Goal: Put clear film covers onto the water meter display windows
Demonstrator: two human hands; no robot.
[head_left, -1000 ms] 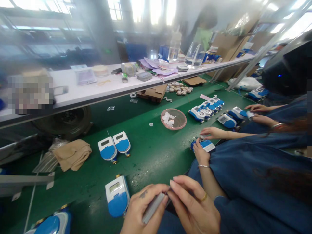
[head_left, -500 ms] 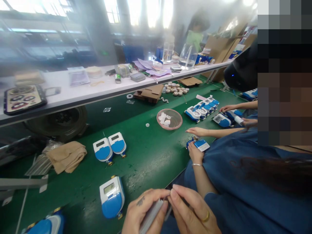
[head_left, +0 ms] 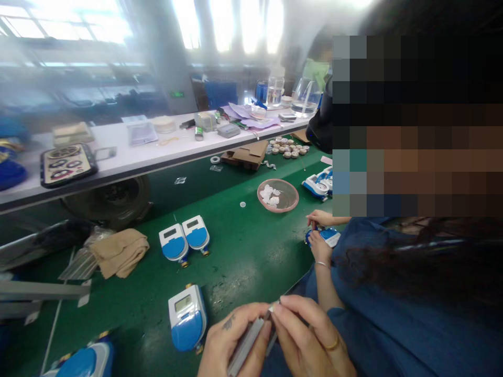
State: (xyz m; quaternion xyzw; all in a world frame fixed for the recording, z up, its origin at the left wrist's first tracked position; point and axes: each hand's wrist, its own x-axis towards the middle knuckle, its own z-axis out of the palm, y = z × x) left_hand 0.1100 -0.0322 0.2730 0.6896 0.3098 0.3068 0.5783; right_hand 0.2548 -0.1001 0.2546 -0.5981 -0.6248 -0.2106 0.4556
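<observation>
At the bottom of the head view, my left hand [head_left: 230, 337] is closed around a small stack of thin greyish strips [head_left: 247, 346]. My right hand [head_left: 312, 335], with a ring on one finger, pinches at the upper end of a thin piece beside the stack; the fingers partly hide it. Both hands' fingertips nearly meet. Left of them, a blue-and-white meter [head_left: 187, 319] with a small display lies on the green table. Two similar meters, one at left [head_left: 173, 243] and one at right [head_left: 196, 233], sit side by side farther back.
A co-worker in blue sits close on my right, both hands [head_left: 320, 243] at another meter. A pink-rimmed bowl [head_left: 288, 196] holds white pieces. A brown cloth [head_left: 121, 251] lies left; another meter [head_left: 84, 361] is at bottom left. A white shelf [head_left: 149, 149] spans the back.
My view has turned a little left, so the table's contents appear farther right. The co-worker's farther hand has come in to the meter. My hands keep their hold on the strips.
</observation>
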